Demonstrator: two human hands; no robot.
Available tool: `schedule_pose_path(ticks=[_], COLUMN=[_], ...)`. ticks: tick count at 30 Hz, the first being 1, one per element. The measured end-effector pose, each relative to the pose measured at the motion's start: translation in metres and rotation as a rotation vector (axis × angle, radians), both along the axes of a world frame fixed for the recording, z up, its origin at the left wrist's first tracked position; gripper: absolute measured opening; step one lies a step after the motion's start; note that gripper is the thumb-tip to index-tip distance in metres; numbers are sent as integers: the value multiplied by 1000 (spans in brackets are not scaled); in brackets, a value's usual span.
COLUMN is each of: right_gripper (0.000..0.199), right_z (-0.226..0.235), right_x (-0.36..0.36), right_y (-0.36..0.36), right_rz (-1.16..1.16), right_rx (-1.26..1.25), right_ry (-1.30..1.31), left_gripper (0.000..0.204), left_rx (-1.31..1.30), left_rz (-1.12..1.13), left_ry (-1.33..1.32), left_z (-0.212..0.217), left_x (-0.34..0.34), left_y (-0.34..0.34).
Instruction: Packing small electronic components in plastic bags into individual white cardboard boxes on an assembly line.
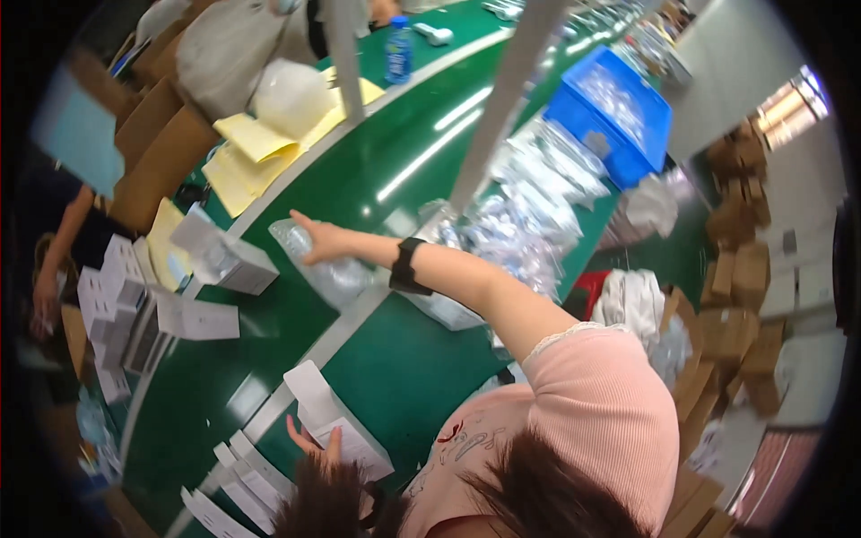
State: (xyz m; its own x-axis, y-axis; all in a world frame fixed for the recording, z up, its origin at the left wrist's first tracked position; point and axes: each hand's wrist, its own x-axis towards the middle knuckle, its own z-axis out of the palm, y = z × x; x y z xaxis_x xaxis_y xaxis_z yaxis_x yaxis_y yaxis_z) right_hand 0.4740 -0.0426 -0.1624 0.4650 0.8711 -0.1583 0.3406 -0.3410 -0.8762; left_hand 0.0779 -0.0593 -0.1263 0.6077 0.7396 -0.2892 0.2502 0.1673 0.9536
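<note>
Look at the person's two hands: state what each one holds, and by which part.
The right hand grips a clear plastic bag at its upper end. The left hand holds a white folding box by its lower left edge.

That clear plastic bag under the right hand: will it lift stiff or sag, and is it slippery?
The clear plastic bag under the right hand looks crinkled and thin, so it will probably sag and shift shape when lifted. Its glossy film on the smooth green table suggests it slides easily. It seems light for its size.

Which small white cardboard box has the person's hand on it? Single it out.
The open white box at the bottom, against the left hand; the other boxes lie untouched further left, the right hand holding a clear plastic bag.
</note>
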Motion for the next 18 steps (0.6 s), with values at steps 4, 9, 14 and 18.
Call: schedule_pose_path(ticks=[4,9,14,18], right_gripper=[94,86,83,79], right_z=[82,126,127,105], right_x=[-49,-119,-152,-161], right_y=[-98,-164,-187,-210], right_rz=[-100,-334,-597,-532], right_rx=[361,806,833,764], right_ry=[798,887,162,-479], left_gripper=[79,89,93,87], left_rx=[155,471,507,399], left_rz=[-163,-326,-178,-106], left_ry=[-16,-6,7,-114], left_z=[35,31,48,40], left_x=[39,72,91,105], left_y=[-22,-53,-92,-121])
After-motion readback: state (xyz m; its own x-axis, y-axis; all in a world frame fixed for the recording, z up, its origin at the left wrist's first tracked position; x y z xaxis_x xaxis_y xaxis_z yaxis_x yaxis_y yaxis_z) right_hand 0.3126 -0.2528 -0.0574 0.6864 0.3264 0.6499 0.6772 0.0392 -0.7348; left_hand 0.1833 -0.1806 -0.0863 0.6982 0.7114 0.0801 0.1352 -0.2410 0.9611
